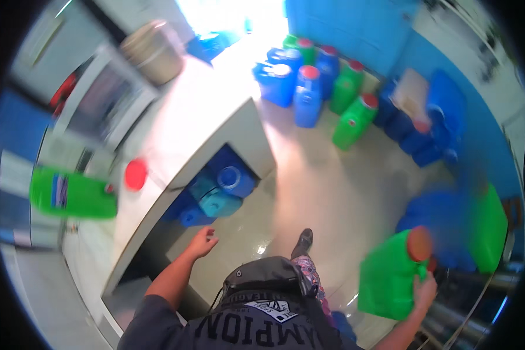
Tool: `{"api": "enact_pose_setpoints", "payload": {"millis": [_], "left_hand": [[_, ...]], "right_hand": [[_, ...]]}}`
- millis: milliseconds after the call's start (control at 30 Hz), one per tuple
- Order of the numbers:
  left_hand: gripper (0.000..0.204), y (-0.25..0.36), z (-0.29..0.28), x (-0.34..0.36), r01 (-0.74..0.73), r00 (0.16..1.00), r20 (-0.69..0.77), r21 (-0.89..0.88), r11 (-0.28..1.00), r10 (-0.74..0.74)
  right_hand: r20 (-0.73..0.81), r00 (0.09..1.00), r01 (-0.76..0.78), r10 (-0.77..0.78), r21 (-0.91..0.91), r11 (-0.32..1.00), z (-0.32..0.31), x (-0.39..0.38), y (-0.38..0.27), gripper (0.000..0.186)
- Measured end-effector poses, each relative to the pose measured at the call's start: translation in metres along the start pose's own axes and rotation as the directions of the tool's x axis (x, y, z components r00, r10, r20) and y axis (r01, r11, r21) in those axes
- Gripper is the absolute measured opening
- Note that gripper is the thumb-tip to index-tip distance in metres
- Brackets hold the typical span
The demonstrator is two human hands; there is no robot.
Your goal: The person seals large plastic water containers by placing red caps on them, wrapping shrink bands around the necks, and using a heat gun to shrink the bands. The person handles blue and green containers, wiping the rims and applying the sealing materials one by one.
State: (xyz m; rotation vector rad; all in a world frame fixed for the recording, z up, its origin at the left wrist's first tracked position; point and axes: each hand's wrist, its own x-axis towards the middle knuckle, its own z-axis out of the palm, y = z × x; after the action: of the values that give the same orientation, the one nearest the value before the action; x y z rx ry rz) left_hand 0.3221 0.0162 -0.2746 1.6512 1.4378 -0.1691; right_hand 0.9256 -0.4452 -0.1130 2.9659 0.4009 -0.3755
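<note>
At the lower right, my right hand (pixel 424 287) is closed on the handle of a green jerrycan (pixel 385 277) with a red cap (pixel 419 244), held upright over the floor. My left hand (pixel 204 240) hangs open, fingers loosely bent and holding nothing, just below several blue and turquoise jerrycans (pixel 219 201) stored in the counter's opening. To the left, a green jerrycan (pixel 76 192) and a red round lid (pixel 135 174) are by the white counter (pixel 192 87).
Several blue and green jerrycans (pixel 347 87) stand by the blue wall (pixel 356 29); more (pixel 426 140) are stacked at right, beside blurred blue and green ones (pixel 487 227). A beige container (pixel 151 52) and a white-framed appliance (pixel 102 96) are at upper left. A metal rack is at lower right.
</note>
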Motion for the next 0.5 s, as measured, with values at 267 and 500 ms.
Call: {"api": "enact_pose_setpoints", "payload": {"millis": [267, 500], "left_hand": [[0.060, -0.100, -0.041, -0.178, -0.163, 0.916, -0.401, -0.338, 0.927, 0.015], [0.078, -0.102, -0.073, -0.333, -0.393, 0.744, -0.668, -0.425, 0.815, 0.010]], "right_hand": [[-0.063, 0.423, 0.906, -0.904, 0.051, 0.421, -0.087, -0.193, -0.339, 0.034], [-0.278, -0.101, 0.944, -0.955, 0.276, -0.180, -0.212, -0.389, -0.446, 0.035]]}}
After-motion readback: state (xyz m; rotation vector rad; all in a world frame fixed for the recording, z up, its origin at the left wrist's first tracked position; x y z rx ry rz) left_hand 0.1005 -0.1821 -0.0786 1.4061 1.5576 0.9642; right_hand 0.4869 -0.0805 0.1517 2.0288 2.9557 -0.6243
